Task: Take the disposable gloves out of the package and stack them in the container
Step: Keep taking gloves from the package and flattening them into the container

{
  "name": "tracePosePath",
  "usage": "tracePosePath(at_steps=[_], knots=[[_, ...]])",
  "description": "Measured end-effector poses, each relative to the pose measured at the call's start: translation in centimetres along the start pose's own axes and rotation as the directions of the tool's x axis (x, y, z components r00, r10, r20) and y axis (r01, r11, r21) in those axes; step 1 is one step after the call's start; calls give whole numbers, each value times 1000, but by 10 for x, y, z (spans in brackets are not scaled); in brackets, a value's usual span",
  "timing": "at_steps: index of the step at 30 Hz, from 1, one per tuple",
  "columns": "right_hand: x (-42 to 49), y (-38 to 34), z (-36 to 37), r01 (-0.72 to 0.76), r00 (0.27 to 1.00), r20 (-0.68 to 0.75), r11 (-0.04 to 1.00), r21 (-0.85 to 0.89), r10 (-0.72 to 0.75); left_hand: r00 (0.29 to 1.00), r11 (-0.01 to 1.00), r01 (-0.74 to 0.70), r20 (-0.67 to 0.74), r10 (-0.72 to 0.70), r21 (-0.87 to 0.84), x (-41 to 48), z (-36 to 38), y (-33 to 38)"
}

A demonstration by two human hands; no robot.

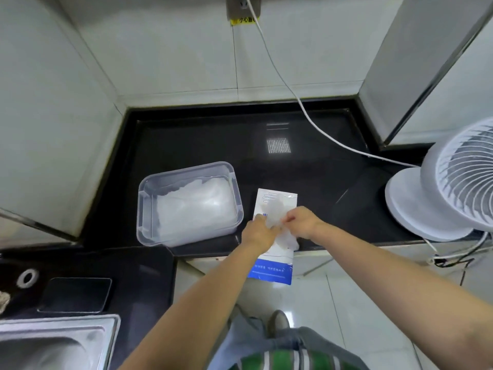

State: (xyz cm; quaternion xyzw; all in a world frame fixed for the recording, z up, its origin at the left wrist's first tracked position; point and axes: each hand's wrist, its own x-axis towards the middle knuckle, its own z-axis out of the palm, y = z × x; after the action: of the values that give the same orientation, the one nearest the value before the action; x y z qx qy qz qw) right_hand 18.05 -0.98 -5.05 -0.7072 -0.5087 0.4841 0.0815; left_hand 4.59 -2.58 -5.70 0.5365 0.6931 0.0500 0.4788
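Observation:
A white and blue glove package (pixel 274 265) lies on the black counter's front edge, its blue end hanging over the floor. A thin translucent glove (pixel 277 209) lies over the package. My left hand (pixel 260 232) and my right hand (pixel 301 221) both pinch this glove above the package's middle. To the left stands a clear plastic container (pixel 141 206) holding a pile of translucent gloves (pixel 194 209).
A white table fan (pixel 448 188) stands at the counter's right end, its cable (pixel 298 102) running up to a wall socket. A steel sink (pixel 53 345) and a dark rectangular pad (pixel 76 295) sit at the lower left. Tiled walls enclose the counter.

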Motion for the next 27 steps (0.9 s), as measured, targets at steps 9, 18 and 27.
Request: tracePosePath(at_steps=[9,18,27], knots=[[-1,4,-17,-35,997,76,850,526,-6,991,924,89,-62,-120,-371,9,0,-12],[-6,2,-23,24,988,99,749,662,-119,987,957,-78,-159,34,-278,8,0,2],[-14,3,-26,49,969,156,767,640,-192,988,917,-111,-144,59,-384,1,-8,18]])
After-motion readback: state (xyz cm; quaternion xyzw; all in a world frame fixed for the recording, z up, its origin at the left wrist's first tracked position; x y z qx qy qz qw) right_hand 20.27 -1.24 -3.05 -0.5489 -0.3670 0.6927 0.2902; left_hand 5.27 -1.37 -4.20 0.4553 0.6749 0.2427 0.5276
